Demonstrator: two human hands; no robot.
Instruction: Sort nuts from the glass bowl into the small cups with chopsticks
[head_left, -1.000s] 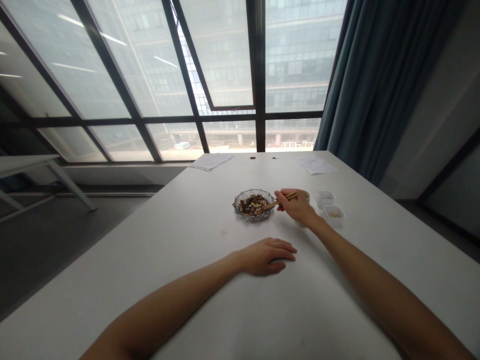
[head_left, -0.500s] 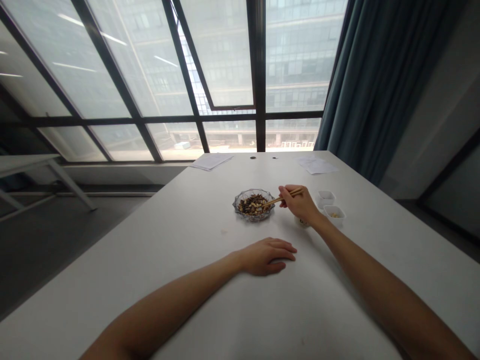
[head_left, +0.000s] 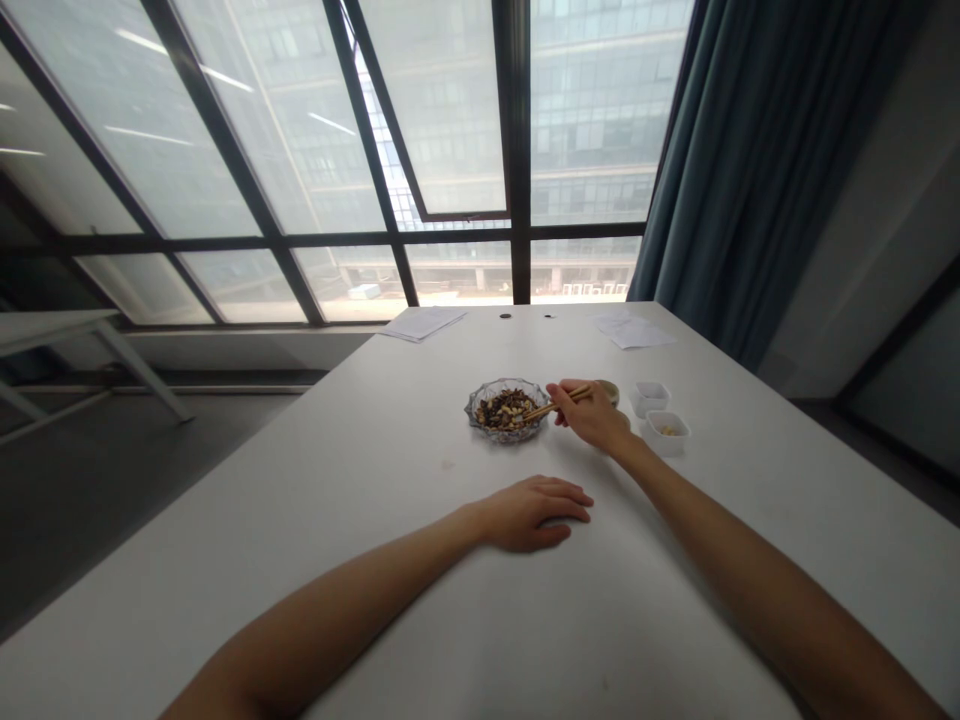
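My right hand [head_left: 592,415] is closed around a pair of wooden chopsticks [head_left: 556,402]. Their tips reach into a clear glass dish [head_left: 474,424] with a scalloped rim. The dish holds a mix of dark seeds and pale nut-like pieces [head_left: 511,409]; whether the tips pinch one I cannot tell. My left hand [head_left: 536,512] lies flat on the white table, fingers stretched to the right, holding nothing. Behind my right hand a round, pale container [head_left: 610,393] is partly hidden.
Right of my hand stand two small clear plastic boxes. The nearer box [head_left: 667,446] has a few pale pieces inside; the farther box [head_left: 649,402] is beside it. Papers [head_left: 424,323] lie at the table's far left, and another sheet [head_left: 636,330] at the far right.
My right hand has shifted slightly left and toward me, the chopstick tips staying in the dish. More of the round container behind it now shows. My left hand has not moved.
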